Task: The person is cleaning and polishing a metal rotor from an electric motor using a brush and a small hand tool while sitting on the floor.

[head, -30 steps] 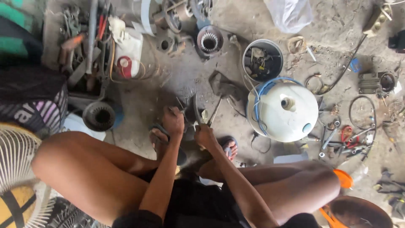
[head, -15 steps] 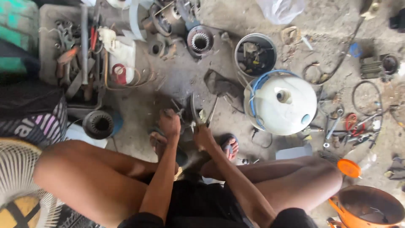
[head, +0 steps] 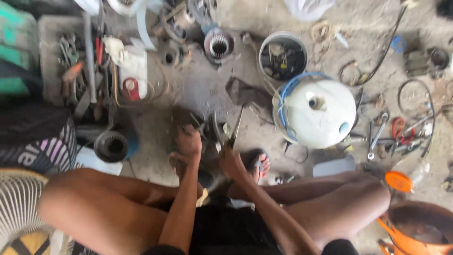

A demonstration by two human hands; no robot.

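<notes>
Dusty concrete floor (head: 198,94): both hands' fingers, left hand (head: 189,140), right hand (head: 231,161), wrapped around pliers (head: 225,128) between them.

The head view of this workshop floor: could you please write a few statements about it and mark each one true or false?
1. Both hands, the left hand and the right hand, are low on the floor between the person's feet. True.
2. The white round tank stands to the left of the hands. False: it stands to their right.
3. The round bucket beyond the tank holds small dark parts. True.
4. The orange bucket sits at the top left. False: it is at the bottom right, beside the person's knee.
5. A wrench lies on the floor right of the tank. True.
</notes>
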